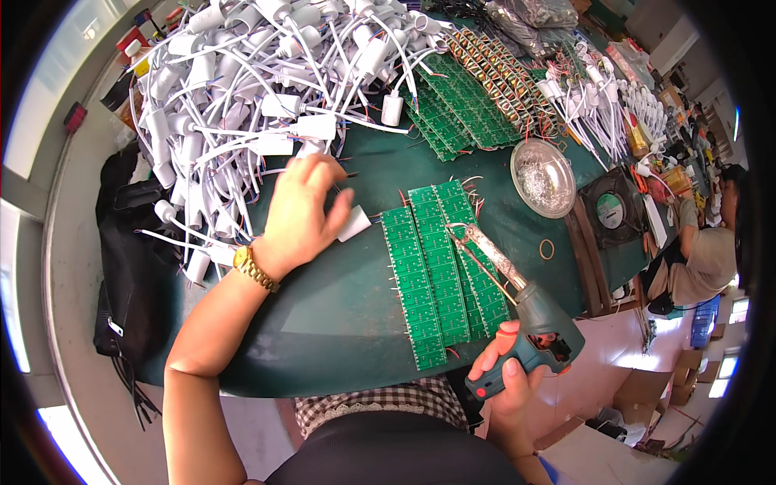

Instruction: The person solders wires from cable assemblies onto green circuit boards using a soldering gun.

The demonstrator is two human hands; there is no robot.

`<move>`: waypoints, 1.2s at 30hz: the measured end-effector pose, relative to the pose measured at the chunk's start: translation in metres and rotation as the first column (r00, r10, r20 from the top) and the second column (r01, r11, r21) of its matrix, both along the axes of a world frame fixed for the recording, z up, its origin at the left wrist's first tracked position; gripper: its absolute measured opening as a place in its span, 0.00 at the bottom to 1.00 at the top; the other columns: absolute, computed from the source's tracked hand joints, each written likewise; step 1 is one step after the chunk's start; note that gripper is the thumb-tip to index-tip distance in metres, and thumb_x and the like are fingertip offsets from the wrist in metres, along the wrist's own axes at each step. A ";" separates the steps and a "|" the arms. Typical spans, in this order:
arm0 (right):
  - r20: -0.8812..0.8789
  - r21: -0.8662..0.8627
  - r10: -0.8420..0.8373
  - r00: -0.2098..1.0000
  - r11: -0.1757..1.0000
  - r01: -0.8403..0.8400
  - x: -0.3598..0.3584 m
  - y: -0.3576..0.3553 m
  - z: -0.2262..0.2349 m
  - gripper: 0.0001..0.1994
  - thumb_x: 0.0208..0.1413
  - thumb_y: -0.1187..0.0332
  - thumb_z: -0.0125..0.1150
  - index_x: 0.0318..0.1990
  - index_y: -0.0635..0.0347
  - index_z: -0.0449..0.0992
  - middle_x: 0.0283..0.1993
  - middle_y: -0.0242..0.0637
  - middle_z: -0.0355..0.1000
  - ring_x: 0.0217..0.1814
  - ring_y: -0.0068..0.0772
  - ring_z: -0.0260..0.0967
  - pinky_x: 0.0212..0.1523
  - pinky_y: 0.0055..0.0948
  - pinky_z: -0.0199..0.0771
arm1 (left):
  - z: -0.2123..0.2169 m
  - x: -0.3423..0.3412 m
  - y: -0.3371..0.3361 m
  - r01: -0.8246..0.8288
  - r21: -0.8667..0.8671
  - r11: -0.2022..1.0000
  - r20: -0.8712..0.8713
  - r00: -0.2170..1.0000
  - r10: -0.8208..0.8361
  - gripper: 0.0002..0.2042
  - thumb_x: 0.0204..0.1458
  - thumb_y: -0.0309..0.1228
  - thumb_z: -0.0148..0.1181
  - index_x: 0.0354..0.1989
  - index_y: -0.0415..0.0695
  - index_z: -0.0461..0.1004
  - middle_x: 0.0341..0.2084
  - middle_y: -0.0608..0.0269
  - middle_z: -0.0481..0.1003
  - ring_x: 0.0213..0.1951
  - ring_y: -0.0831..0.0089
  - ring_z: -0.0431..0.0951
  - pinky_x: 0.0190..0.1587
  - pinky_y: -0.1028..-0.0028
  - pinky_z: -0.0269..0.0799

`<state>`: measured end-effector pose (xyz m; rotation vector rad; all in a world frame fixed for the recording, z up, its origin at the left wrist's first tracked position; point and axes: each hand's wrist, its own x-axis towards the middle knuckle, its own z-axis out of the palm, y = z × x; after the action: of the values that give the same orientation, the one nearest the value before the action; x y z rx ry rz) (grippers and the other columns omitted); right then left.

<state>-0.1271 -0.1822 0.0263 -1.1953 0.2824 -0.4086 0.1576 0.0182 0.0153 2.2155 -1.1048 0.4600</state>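
My left hand, with a gold wristwatch, rests on the green bench at the edge of a big heap of white plastic housings with cables; its fingers close around one white housing. My right hand grips the orange-and-green handle of a soldering gun. The gun's metal tip points up-left over three strips of green circuit boards lying side by side in front of me.
More green board strips and rows of wound coils lie further back. A round metal dish and a small black fan sit to the right. Another person works at the far right. A black bag hangs at left.
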 end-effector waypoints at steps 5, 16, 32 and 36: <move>0.010 0.003 -0.052 0.999 0.999 0.051 -0.013 -0.005 -0.002 0.22 0.56 0.66 0.56 0.56 0.66 0.62 0.29 0.41 0.68 0.26 0.29 0.68 0.26 0.31 0.77 | -0.014 0.012 0.000 -0.445 0.212 0.870 0.187 0.892 0.411 0.26 0.46 0.26 0.62 0.54 0.34 0.61 0.48 0.41 0.67 0.51 0.45 0.69 0.51 0.55 0.66; -0.019 -0.074 -0.113 0.993 0.991 0.112 -0.024 0.001 0.003 0.24 0.56 0.61 0.56 0.54 0.67 0.61 0.26 0.41 0.66 0.20 0.30 0.67 0.22 0.27 0.71 | 0.040 0.002 0.019 -0.062 -0.360 0.931 -0.338 0.939 -0.068 0.18 0.51 0.19 0.62 0.51 0.40 0.69 0.48 0.61 0.69 0.43 0.73 0.73 0.47 0.74 0.70; 0.042 -0.072 -0.026 0.999 0.997 0.029 -0.008 -0.001 0.005 0.22 0.58 0.63 0.55 0.56 0.65 0.61 0.29 0.39 0.67 0.25 0.31 0.69 0.27 0.29 0.74 | 0.070 -0.055 0.008 0.184 -0.331 0.926 -0.632 0.685 -0.362 0.05 0.55 0.28 0.57 0.39 0.43 0.73 0.35 0.63 0.71 0.28 0.80 0.70 0.28 0.74 0.63; 0.078 -0.041 0.056 0.995 0.998 -0.053 0.000 -0.003 0.004 0.21 0.59 0.67 0.56 0.58 0.64 0.62 0.32 0.38 0.69 0.29 0.31 0.70 0.32 0.32 0.75 | 0.009 -0.061 -0.015 0.121 0.208 0.971 0.152 0.976 -0.155 0.09 0.40 0.23 0.66 0.32 0.47 0.77 0.36 0.63 0.72 0.31 0.65 0.72 0.38 0.67 0.64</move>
<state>-0.1272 -0.1853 0.0305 -1.2194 0.1739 -0.4139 0.0963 0.0035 0.0243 2.2815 -1.4401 0.5025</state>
